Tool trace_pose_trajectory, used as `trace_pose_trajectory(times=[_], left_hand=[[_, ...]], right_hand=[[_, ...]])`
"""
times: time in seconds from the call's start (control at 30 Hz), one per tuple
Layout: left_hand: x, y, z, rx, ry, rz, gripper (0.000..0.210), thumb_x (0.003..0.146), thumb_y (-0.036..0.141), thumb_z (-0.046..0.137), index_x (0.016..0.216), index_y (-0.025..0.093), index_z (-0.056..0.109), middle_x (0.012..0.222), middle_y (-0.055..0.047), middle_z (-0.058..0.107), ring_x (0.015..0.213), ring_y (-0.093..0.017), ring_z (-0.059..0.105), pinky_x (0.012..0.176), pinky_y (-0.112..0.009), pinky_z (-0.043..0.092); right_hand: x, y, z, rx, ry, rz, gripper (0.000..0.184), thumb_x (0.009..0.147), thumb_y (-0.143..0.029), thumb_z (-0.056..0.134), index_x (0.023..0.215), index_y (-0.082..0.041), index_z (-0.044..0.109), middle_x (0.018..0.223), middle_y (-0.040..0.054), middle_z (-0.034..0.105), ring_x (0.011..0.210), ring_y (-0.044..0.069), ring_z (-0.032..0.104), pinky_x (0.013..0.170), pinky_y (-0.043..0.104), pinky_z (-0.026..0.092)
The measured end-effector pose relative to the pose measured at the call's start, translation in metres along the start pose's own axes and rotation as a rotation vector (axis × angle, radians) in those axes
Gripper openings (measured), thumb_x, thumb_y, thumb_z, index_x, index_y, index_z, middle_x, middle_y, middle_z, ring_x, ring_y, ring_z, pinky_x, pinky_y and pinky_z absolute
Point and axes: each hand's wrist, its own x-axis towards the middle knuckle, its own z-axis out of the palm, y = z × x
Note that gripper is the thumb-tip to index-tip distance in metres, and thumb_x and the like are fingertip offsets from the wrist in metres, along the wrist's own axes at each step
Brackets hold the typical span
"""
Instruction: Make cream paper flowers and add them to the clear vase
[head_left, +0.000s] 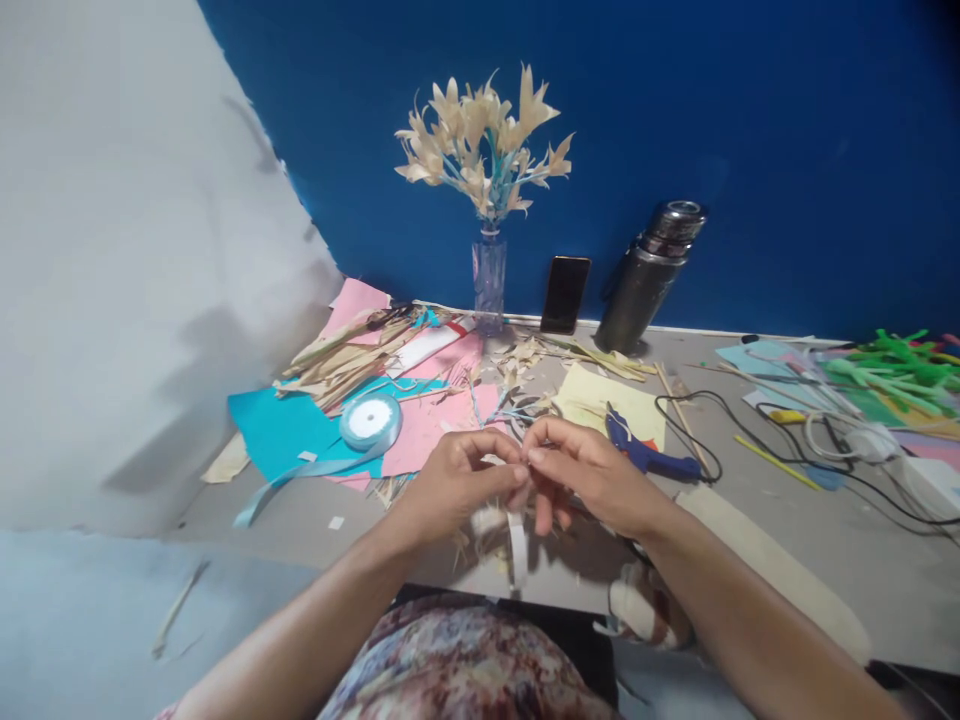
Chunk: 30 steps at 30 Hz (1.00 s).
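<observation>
Close together over the table's front part, my left hand (469, 478) and my right hand (581, 468) meet at the fingertips. Both pinch with thumb and index finger; whatever lies between them is too small or hidden to name. Below the fingers a pale narrow strip (517, 550) hangs or lies, blurred; I cannot tell whether it is held. Just right of my right hand is a blue glue gun (652, 455) with a black cord. To the left of my left hand, a roll of light blue ribbon (370, 422) lies flat with its tail unwound.
A glass vase (489, 285) with pale husk flowers (480, 135) stands at the back wall, beside a phone (566, 295) and a leaning flask (652, 275). Dried husks (349, 360) cover blue paper (274, 425). Green pipe cleaners (900, 375) and a white power strip (930, 485) lie right.
</observation>
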Motion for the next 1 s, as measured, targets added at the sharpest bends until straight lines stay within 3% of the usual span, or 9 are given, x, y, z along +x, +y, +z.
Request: trace_pose_trajectory(times=[0.1, 0.27, 0.4, 0.5, 0.6, 0.7, 0.8, 0.9, 1.0], left_hand=[[-0.001, 0.001, 0.003, 0.003, 0.035, 0.006, 0.019, 0.078, 0.028, 0.072, 0.066, 0.015, 0.065, 0.070, -0.001, 0.061, 0.067, -0.013, 0.055, 0.069, -0.027, 0.042], [-0.003, 0.001, 0.005, 0.043, 0.081, 0.007, 0.020, 0.078, 0.031, 0.072, 0.066, 0.016, 0.067, 0.075, -0.002, 0.062, 0.074, -0.016, 0.058, 0.076, -0.029, 0.044], [-0.007, 0.003, 0.002, -0.037, 0.031, -0.003, 0.016, 0.073, 0.029, 0.077, 0.066, 0.017, 0.071, 0.091, -0.006, 0.066, 0.088, -0.019, 0.061, 0.083, -0.032, 0.046], [-0.010, 0.004, 0.002, -0.086, 0.048, -0.014, 0.015, 0.072, 0.029, 0.078, 0.065, 0.018, 0.071, 0.111, -0.008, 0.065, 0.104, -0.023, 0.060, 0.089, -0.034, 0.046], [-0.012, 0.006, 0.003, -0.053, 0.166, 0.023, 0.017, 0.075, 0.032, 0.075, 0.066, 0.018, 0.071, 0.114, -0.008, 0.066, 0.106, -0.024, 0.060, 0.092, -0.036, 0.043], [-0.013, 0.007, 0.003, -0.033, 0.226, 0.039, 0.019, 0.075, 0.033, 0.076, 0.065, 0.018, 0.069, 0.112, -0.009, 0.066, 0.105, -0.025, 0.059, 0.090, -0.036, 0.044], [-0.014, 0.005, 0.004, -0.035, 0.265, 0.055, 0.018, 0.073, 0.034, 0.077, 0.068, 0.018, 0.070, 0.114, -0.009, 0.064, 0.104, -0.025, 0.059, 0.082, -0.032, 0.046], [-0.016, 0.002, 0.006, -0.022, 0.282, 0.090, 0.017, 0.073, 0.034, 0.077, 0.069, 0.018, 0.071, 0.114, -0.009, 0.064, 0.105, -0.024, 0.059, 0.083, -0.032, 0.046], [-0.017, 0.002, 0.006, 0.001, 0.279, 0.128, 0.016, 0.074, 0.033, 0.076, 0.069, 0.019, 0.072, 0.115, -0.009, 0.064, 0.109, -0.026, 0.058, 0.090, -0.034, 0.045]], right_hand=[[-0.001, -0.002, 0.000, -0.049, 0.010, -0.011, 0.026, 0.095, -0.045, 0.053, 0.090, -0.019, 0.052, 0.056, -0.0018, 0.066, 0.046, 0.011, 0.063, 0.040, 0.014, 0.038], [-0.003, -0.003, -0.003, -0.069, -0.011, -0.008, 0.021, 0.093, -0.038, 0.056, 0.095, -0.018, 0.058, 0.062, 0.0008, 0.069, 0.049, 0.012, 0.064, 0.042, 0.016, 0.037], [-0.003, -0.008, -0.006, -0.115, 0.063, -0.003, 0.028, 0.089, -0.032, 0.060, 0.113, -0.018, 0.058, 0.062, -0.0001, 0.070, 0.045, 0.011, 0.060, 0.040, 0.017, 0.037], [-0.002, -0.012, -0.011, -0.134, 0.184, -0.033, 0.035, 0.087, -0.030, 0.062, 0.119, -0.018, 0.057, 0.075, 0.0035, 0.075, 0.049, 0.011, 0.060, 0.040, 0.018, 0.037], [-0.004, -0.014, -0.010, -0.143, 0.358, -0.149, 0.021, 0.087, -0.029, 0.062, 0.105, -0.018, 0.063, 0.083, 0.0065, 0.076, 0.053, 0.012, 0.059, 0.045, 0.022, 0.043], [-0.013, -0.018, 0.000, -0.304, 0.589, -0.308, 0.011, 0.086, -0.025, 0.064, 0.095, -0.021, 0.069, 0.092, 0.0067, 0.075, 0.067, 0.017, 0.063, 0.060, 0.029, 0.052], [-0.024, -0.026, 0.016, -0.500, 0.760, -0.482, 0.013, 0.086, -0.023, 0.066, 0.096, -0.024, 0.073, 0.101, 0.0072, 0.073, 0.089, 0.024, 0.065, 0.081, 0.037, 0.053], [-0.027, -0.030, 0.029, -0.388, 0.673, -0.474, 0.016, 0.088, -0.026, 0.065, 0.103, -0.025, 0.069, 0.106, 0.0076, 0.071, 0.096, 0.024, 0.065, 0.088, 0.039, 0.052], [-0.019, -0.023, 0.033, -0.168, 0.477, -0.315, 0.023, 0.087, -0.032, 0.067, 0.107, -0.023, 0.062, 0.107, 0.0078, 0.070, 0.097, 0.022, 0.066, 0.086, 0.037, 0.053]])
